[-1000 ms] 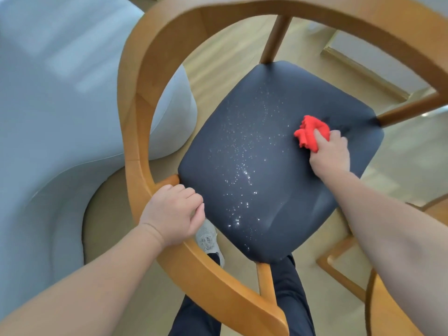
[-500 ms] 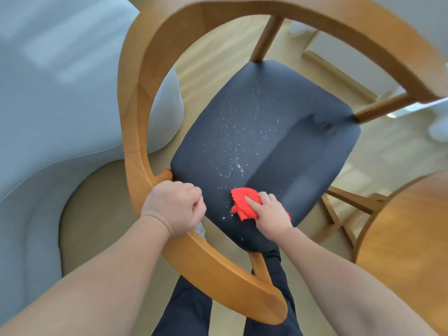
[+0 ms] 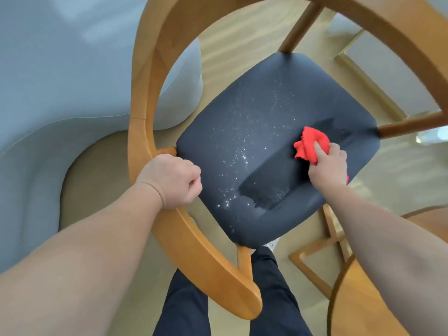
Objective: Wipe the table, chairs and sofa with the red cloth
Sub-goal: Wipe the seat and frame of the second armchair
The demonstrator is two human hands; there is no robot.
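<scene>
- Sofa (image 3: 60, 81): pale blue-grey, just left of the chair; no cloth on it.
- Chair (image 3: 145, 98): its curved wooden rail rings the dark seat (image 3: 266, 98), seen from above. Step in hand, as judged: wiping the seat.
- Table (image 3: 368, 301): only a rounded wooden edge shows, lower right.
- Left hand (image 3: 172, 180): fist wrapped round the rail at the seat's left corner, steadying the chair. Keep it there so strokes do not shove the frame.
- Right hand (image 3: 328, 166): fingers clutch the bunched red cloth (image 3: 311, 144) and press it onto the seat's right part.
- Darker band (image 3: 274, 187): a wiped-looking streak running from the cloth toward the near edge.
- Specks (image 3: 242, 146): pale flecks or droplets, which I cannot tell, scattered down the seat's middle and left of the band. Advice: overlap the next strokes leftward into them with even pressure and a flatter cloth, and run each off the near edge.
</scene>
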